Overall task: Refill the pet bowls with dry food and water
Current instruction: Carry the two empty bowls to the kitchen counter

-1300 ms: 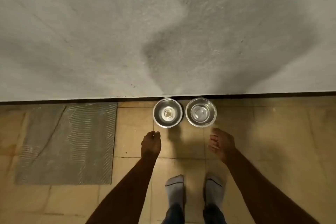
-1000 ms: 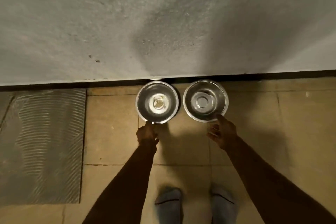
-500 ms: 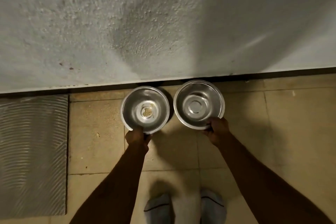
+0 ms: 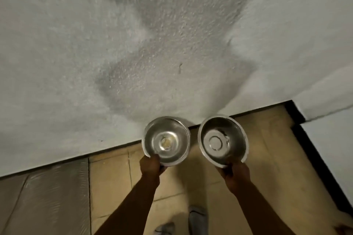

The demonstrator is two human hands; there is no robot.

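My left hand (image 4: 150,166) under near rim of left bowl (image 4: 166,141); my right hand (image 4: 236,172) under near rim of right bowl (image 4: 222,140). Bowls side by side, apart, before wall (image 4: 95,44). Crumbs (image 4: 166,141) in left bowl. Mat (image 4: 47,196) on floor (image 4: 114,177) far left. My feet (image 4: 197,213) below, between arms.

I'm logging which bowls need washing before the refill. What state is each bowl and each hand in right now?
Left bowl: held up off the floor, no fresh food, a small yellowish residue at the bottom.
Right bowl: held up off the floor, looks empty, no clear sign of water.
Left hand: grips the left bowl's near rim.
Right hand: grips the right bowl's near rim.
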